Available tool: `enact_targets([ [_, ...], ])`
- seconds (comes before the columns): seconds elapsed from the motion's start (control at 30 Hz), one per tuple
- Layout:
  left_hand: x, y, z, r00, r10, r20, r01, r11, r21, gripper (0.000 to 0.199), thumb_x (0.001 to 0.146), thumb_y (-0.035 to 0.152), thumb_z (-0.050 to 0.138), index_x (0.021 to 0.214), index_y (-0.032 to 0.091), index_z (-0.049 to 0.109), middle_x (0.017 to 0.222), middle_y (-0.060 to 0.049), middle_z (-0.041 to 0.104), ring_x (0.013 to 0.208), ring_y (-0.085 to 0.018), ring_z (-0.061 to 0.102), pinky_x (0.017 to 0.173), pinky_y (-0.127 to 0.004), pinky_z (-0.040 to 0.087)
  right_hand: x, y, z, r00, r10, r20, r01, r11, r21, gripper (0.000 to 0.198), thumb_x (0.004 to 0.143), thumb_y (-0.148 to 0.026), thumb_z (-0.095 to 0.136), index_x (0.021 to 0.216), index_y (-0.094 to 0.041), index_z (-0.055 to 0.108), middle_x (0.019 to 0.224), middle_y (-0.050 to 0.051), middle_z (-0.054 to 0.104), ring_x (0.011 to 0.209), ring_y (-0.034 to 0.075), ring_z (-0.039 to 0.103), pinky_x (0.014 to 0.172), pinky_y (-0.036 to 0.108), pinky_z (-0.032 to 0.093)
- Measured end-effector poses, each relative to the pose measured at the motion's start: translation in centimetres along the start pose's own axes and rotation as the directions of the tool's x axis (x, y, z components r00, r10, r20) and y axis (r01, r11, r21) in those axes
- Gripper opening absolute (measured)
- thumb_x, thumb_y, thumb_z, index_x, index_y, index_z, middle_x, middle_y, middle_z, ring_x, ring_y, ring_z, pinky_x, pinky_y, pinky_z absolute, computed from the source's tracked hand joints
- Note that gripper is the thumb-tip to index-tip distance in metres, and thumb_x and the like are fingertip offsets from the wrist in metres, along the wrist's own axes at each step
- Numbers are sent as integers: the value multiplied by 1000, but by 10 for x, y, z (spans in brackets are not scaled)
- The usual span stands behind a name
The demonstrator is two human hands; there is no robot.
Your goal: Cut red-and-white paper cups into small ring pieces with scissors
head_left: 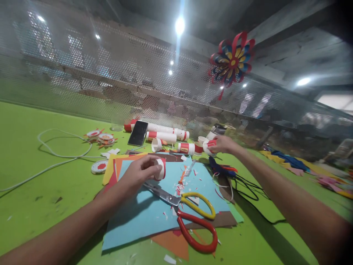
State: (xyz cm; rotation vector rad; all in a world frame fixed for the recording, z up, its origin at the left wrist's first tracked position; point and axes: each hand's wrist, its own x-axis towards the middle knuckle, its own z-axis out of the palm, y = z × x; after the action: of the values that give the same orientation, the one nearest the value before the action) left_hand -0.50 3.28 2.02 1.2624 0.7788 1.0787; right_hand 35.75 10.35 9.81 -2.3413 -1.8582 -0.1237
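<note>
My left hand (146,168) is closed around a short white paper tube (160,170) with a red rim, just above the light blue paper (132,224). Reaching to the back right, my right hand (223,144) has its fingers closed on a red and white paper piece (210,145), among other white cup-like pieces. Large scissors (172,199) with one yellow and one red handle lie spread on the blue paper below my left hand. Small red and white paper scraps (180,188) are scattered beside them.
Behind the paper stack lie a phone (138,133) and several red and white tubes (161,137). Round paper pieces (99,167) and a white cable (60,157) are on the left. A blue tool (216,166) with dark cords lies right. A perforated metal screen (154,88) stands behind.
</note>
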Motion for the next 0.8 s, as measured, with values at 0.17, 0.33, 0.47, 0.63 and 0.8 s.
enact_targets([
  [0.17,-2,2,0,1000,4,-25,-2,997,72,36,68,39,71,95,18,61,75,-4,67,77,-24,66,72,-36,46,53,-5,-6,987,-15,163,31,994,-100,29,92,-33,57,116,-16,59,116,6,61,96,21,63,80,40,54],
  [0.33,-1,2,-1,1000,10,-29,-7,996,91,36,69,38,70,97,17,62,76,-4,68,74,-21,64,71,-34,43,76,-23,16,974,-67,218,105,980,-168,31,92,-33,57,118,-17,57,117,8,60,97,21,62,80,41,53],
  [0.47,-2,-1,1,999,29,-30,-26,996,86,34,69,37,70,96,18,62,78,-4,68,73,-21,63,70,-34,42,80,-31,36,972,-109,208,156,961,-227,30,92,-32,57,117,-17,57,118,8,60,97,21,62,82,41,53],
  [0.63,-1,-3,0,1000,7,8,-8,997,74,34,71,37,69,98,18,62,79,-7,69,76,-24,65,72,-37,44,71,-30,60,979,-163,125,193,941,-277,33,92,-32,57,121,-18,55,122,9,58,102,22,61,84,43,52],
  [0.8,1,-5,-2,999,12,31,-14,996,85,31,71,37,69,95,19,63,78,-7,69,75,-24,65,70,-37,44,70,-30,72,973,-186,135,217,937,-272,32,92,-32,57,121,-18,55,121,8,59,100,21,62,82,42,53],
])
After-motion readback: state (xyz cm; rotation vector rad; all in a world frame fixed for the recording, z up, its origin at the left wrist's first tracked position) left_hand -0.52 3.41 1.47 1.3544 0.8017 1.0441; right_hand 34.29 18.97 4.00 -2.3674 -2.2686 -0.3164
